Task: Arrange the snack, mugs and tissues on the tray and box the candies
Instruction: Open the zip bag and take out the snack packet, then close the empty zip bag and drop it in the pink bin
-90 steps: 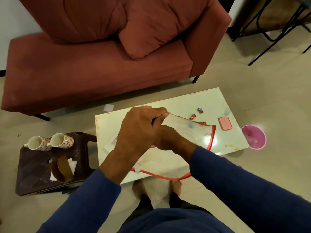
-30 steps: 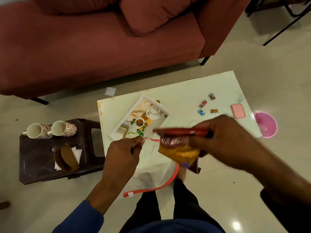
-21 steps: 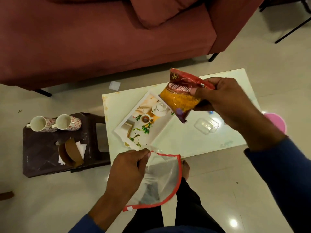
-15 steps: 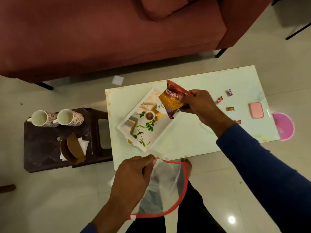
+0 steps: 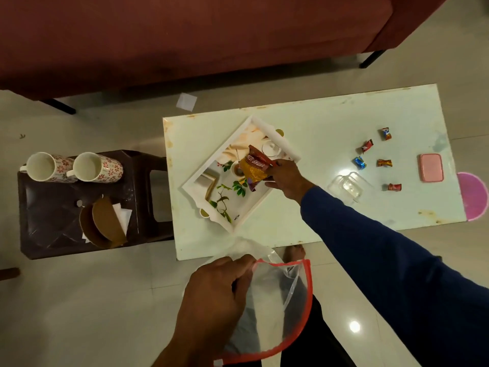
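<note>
Right hand (image 5: 287, 178) pinches the red-and-orange foil snack packet (image 5: 255, 168) over the white picture-printed tray (image 5: 211, 221) mid-frame; best lowered flat before letting go, while left hand (image 5: 217, 292) clenches the red-trimmed clear plastic bag (image 5: 277, 300).

**Open desk between tray and candies**

The tray (image 5: 239, 210) fills the desk's (image 5: 312, 123) left half. Bare surface lies right of it, up to the clear box (image 5: 345, 187) and five scattered candies (image 5: 384, 163); the pink lid (image 5: 430, 167) sits near the right edge
</note>
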